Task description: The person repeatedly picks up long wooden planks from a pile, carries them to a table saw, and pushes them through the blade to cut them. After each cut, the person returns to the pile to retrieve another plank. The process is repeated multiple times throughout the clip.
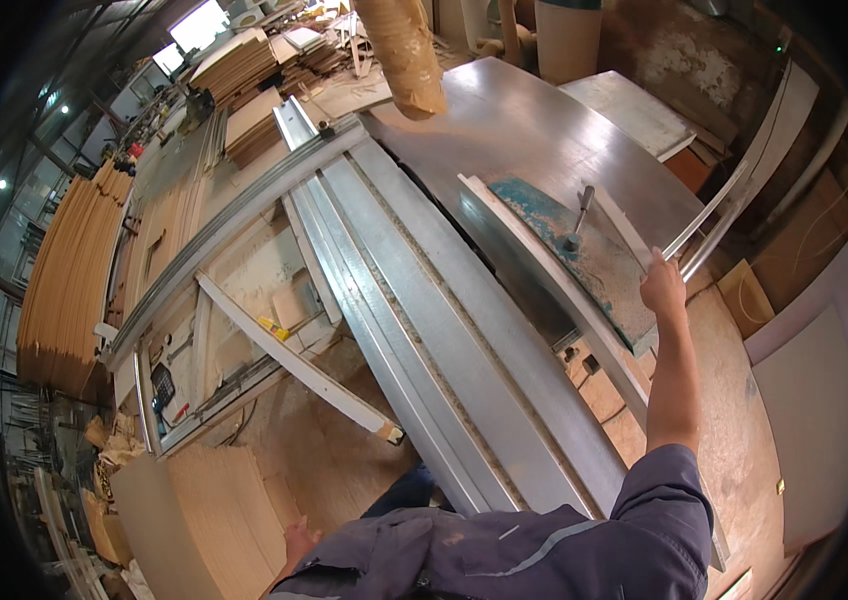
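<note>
My right arm reaches out over the right side of a sliding table saw. The right hand (662, 285) is closed at the near end of a metal rail (710, 208), where a pale strip (620, 226) also ends; what lies inside the grip is hidden. Left of that hand, a long pale fence (544, 275) runs alongside a dusty blue-green surface (604, 285) bearing a dark-knobbed handle (581, 215). Low on the left, my left hand (301, 541) hangs beside a stack of brown boards (214, 510). Its visible fingers are apart, with nothing seen in them.
The grooved metal sliding table (434, 300) crosses the middle. A frame with a diagonal pale bar (289, 350) juts out left. A dusty duct (402, 60) hangs over the steel saw table (514, 105). More stacked boards (69, 280) stand at the far left.
</note>
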The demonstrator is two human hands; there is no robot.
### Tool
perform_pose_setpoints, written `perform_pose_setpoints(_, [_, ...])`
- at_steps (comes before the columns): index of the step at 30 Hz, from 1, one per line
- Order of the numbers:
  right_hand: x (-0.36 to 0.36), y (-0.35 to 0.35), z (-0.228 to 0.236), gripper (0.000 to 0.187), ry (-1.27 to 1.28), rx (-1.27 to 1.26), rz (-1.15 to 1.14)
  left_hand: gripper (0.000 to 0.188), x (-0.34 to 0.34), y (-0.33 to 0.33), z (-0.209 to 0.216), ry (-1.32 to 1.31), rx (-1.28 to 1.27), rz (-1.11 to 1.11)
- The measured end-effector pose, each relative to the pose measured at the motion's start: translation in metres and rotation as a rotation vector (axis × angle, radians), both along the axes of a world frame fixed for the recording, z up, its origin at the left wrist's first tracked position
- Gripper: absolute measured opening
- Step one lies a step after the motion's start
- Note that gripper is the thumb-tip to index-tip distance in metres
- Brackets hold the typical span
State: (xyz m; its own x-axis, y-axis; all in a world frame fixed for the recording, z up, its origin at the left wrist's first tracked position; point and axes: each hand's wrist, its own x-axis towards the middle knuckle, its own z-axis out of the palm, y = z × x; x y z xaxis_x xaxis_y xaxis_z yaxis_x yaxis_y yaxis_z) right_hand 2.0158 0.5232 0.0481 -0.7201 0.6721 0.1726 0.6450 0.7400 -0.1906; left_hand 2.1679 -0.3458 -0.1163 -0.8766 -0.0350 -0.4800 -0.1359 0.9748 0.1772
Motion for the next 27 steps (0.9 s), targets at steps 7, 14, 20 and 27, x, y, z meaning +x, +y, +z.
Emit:
perform_pose_setpoints(7, [0.006, -0.012, -0.014, 0.061, 0.173, -0.209, -0.039, 0.069, 0.006, -0.022, -0.044, -0.045, 0.215, 0.222])
perform_pose_setpoints(14, [0.023, -0.039, -0.026, 0.059, 0.086, -0.219, 0.001, 0.064, -0.029, 0.056, 0.013, -0.053, 0.114, -0.078])
perform_pose_setpoints(20, [0.030, -0.065, -0.037, 0.057, 0.026, 0.026, -0.050, 0.063, -0.045, 0.076, 0.011, 0.051, 0.198, -0.027])
perform_pose_setpoints(27, [0.049, -0.102, -0.015, 0.059, 0.078, 0.090, -0.071, 0.058, -0.038, 0.061, -0.031, 0.077, 0.288, 0.042])
